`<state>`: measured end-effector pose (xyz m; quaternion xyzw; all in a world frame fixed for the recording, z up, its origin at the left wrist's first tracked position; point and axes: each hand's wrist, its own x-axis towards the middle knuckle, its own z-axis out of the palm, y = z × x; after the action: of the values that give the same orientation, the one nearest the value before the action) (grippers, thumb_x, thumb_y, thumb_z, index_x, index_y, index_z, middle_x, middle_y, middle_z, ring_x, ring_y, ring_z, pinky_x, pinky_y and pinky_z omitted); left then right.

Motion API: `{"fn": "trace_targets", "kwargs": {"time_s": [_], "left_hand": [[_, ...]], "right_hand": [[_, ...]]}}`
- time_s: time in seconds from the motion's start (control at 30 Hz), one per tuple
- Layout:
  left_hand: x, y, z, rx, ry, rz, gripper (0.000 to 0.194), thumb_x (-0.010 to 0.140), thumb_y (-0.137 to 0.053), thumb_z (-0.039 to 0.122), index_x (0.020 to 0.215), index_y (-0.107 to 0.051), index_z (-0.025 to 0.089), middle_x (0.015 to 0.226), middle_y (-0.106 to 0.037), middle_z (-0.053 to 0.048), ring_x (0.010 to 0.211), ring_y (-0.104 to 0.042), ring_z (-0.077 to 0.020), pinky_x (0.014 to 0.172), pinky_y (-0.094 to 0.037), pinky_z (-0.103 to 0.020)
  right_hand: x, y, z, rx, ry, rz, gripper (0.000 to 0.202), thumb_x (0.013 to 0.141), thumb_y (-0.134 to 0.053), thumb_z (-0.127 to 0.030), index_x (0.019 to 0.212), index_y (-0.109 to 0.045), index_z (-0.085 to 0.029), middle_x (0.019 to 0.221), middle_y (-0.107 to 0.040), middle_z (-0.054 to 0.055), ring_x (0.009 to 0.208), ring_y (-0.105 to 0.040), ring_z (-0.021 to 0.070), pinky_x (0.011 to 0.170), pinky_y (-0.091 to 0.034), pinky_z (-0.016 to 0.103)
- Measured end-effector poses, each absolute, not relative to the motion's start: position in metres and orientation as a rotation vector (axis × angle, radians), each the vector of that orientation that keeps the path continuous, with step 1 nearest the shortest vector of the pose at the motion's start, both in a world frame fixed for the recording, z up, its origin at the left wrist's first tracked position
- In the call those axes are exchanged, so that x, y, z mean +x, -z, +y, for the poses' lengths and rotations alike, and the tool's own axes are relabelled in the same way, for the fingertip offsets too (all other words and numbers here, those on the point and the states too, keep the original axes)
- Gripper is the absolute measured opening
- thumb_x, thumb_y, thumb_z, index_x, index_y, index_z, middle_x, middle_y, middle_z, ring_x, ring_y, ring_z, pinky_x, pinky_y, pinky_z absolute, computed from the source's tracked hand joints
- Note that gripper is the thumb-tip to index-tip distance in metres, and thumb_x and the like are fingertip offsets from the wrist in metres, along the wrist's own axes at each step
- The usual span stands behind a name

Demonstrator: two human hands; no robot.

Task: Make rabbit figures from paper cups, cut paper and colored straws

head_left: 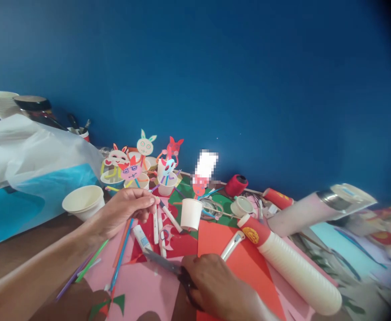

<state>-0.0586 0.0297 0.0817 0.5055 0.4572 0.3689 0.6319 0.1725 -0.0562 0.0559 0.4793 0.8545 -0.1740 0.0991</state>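
Seen from the head camera, I hold a pair of scissors (163, 262) at lower centre of the frame, my right hand (215, 281) curled shut around the dark handles, the blades aimed toward the left. My left hand (131, 207), left of centre, is raised with thumb and forefinger pinched together; whether a small scrap sits between them I cannot tell. Pink paper (131, 272) spreads below the blades, a white tube (141, 238) lies right by their tips, and a white-handled cutter (232, 245) rests on an orange-red sheet (245, 276) just beyond my right knuckles. Good cutting here, I judge, asks for blades lifted clear of the tube, the piece held steady and turned into the cut, and my left fingertips kept off the cutting line. A paper cup (191, 215) stands near centre, best left unbumped.
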Motion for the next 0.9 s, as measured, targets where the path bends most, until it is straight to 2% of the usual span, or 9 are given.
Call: {"fn": "trace_targets", "kwargs": {"time_s": [0.1, 0.2, 0.3, 0.43, 0.67, 0.9], "left_hand": [[-0.059, -0.081, 0.030, 1.152, -0.844, 1.044, 0.015, 0.073, -0.059, 0.027, 0.065, -0.060, 0.015, 0.062, -0.059, 0.002, 0.050, -0.051, -0.0064, 0.049, -0.038, -0.017], [-0.059, -0.081, 0.028, 1.118, -0.856, 1.057, 0.011, 0.072, -0.060, 0.026, 0.066, -0.060, 0.016, 0.062, -0.060, 0.002, 0.051, -0.052, -0.0065, 0.051, -0.040, -0.017], [-0.057, -0.081, 0.026, 1.114, -0.863, 1.050, 0.010, 0.072, -0.060, 0.024, 0.066, -0.060, 0.016, 0.062, -0.059, 0.003, 0.051, -0.052, -0.0063, 0.051, -0.039, -0.017], [-0.053, -0.080, 0.026, 1.095, -0.843, 1.022, 0.013, 0.071, -0.061, 0.026, 0.064, -0.058, 0.015, 0.061, -0.059, 0.002, 0.049, -0.051, -0.0065, 0.049, -0.039, -0.017], [-0.043, -0.071, 0.024, 1.050, -0.799, 1.049, 0.014, 0.069, -0.062, 0.027, 0.065, -0.059, 0.014, 0.059, -0.058, 0.002, 0.047, -0.049, -0.0066, 0.047, -0.038, -0.018], [-0.033, -0.066, 0.018, 1.048, -0.715, 1.005, 0.014, 0.070, -0.060, 0.027, 0.062, -0.058, 0.015, 0.054, -0.056, 0.002, 0.046, -0.048, -0.0080, 0.049, -0.039, -0.020]], "right_hand": [[0.176, -0.058, -0.057, 1.373, 0.568, 2.576, 0.015, 0.072, -0.051, -0.020, 0.087, -0.052, -0.020, 0.082, -0.062, 0.004, 0.074, -0.058, 0.0211, 0.053, -0.033, 0.024], [0.178, -0.055, -0.057, 1.302, 0.615, 2.660, 0.015, 0.075, -0.050, -0.024, 0.090, -0.052, -0.022, 0.084, -0.062, 0.003, 0.077, -0.057, 0.0201, 0.060, -0.037, 0.025], [0.171, -0.049, -0.059, 1.283, 0.574, 2.652, 0.018, 0.077, -0.048, -0.020, 0.095, -0.052, -0.022, 0.090, -0.061, 0.004, 0.081, -0.057, 0.0210, 0.064, -0.039, 0.026], [0.159, -0.049, -0.062, 1.268, 0.433, 2.561, 0.023, 0.075, -0.051, -0.016, 0.099, -0.052, -0.019, 0.094, -0.061, 0.009, 0.079, -0.057, 0.0247, 0.060, -0.040, 0.028], [0.160, -0.065, -0.057, 1.183, 0.481, 2.651, 0.025, 0.074, -0.058, -0.023, 0.098, -0.051, -0.017, 0.090, -0.063, 0.007, 0.080, -0.058, 0.0222, 0.060, -0.041, 0.025], [0.158, -0.042, -0.052, 1.183, 0.139, 2.735, 0.019, 0.075, -0.057, -0.024, 0.092, -0.052, -0.015, 0.084, -0.063, 0.007, 0.073, -0.057, 0.0226, 0.058, -0.044, 0.029]]}}
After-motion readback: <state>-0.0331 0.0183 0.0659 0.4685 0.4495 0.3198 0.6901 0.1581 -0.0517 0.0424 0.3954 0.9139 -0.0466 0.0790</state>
